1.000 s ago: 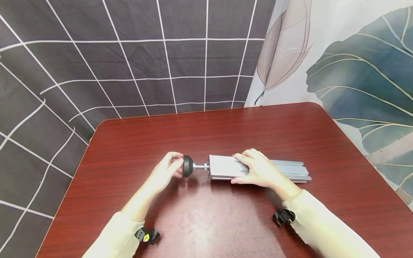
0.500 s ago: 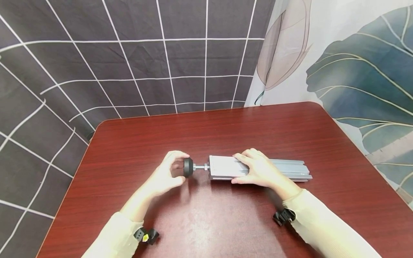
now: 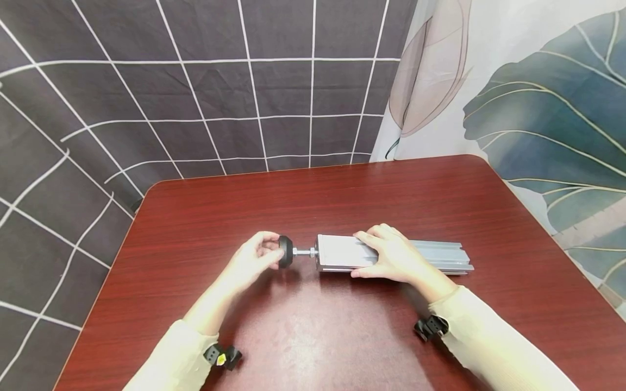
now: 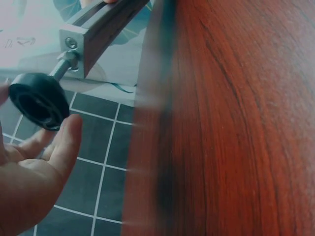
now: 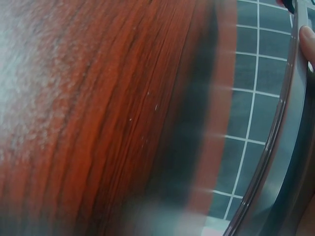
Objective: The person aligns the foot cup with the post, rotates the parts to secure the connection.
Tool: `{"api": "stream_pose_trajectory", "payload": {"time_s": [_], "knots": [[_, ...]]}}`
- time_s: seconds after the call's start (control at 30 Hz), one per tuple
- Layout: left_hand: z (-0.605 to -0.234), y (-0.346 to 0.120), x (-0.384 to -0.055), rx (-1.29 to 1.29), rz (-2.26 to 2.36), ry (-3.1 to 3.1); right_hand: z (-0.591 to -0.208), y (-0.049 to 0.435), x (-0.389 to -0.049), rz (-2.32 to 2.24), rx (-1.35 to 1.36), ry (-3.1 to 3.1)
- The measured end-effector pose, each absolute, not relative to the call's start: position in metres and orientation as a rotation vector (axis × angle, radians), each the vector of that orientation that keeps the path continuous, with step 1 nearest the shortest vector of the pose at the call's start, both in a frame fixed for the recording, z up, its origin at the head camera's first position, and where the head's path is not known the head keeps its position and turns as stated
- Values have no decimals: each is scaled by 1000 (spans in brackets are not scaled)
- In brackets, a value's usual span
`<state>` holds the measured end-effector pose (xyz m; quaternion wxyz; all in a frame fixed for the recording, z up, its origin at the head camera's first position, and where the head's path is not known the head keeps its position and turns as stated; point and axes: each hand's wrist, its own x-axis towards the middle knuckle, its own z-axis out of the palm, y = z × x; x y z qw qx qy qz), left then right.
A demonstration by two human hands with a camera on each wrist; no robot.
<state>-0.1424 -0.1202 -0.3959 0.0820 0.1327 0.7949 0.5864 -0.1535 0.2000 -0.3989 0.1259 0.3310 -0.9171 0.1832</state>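
A length of silver aluminium extrusion (image 3: 337, 251) lies crosswise on the table. From the plate on its left end sticks a threaded stud with nuts (image 3: 304, 252), which carries a black round levelling foot (image 3: 286, 251). My left hand (image 3: 246, 266) pinches the foot's rim between thumb and fingers. In the left wrist view the foot's hollow ribbed underside (image 4: 39, 101) faces the fingertips. My right hand (image 3: 388, 258) grips the extrusion near its middle, thumb on the near side and fingers over the top. Part of that thumb (image 5: 308, 44) shows in the right wrist view.
The red-brown wooden table (image 3: 313, 201) has rounded far corners. Behind it hangs a dark cloth with a white grid (image 3: 279, 92), and on the right a leaf-patterned curtain (image 3: 552, 108). Both wrists wear black camera mounts (image 3: 222, 357).
My left fingers spread and the thumb dropped to the foot's lower edge half a second ago; now they have closed round the rim again. The right hand holds its place on the extrusion.
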Motion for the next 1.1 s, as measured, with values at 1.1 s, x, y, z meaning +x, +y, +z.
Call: {"api": "stream_pose_trajectory", "payload": {"time_s": [1.1], "knots": [[-401, -123, -140, 977, 1767, 2397, -402, 201, -155, 554, 973, -2640]]}}
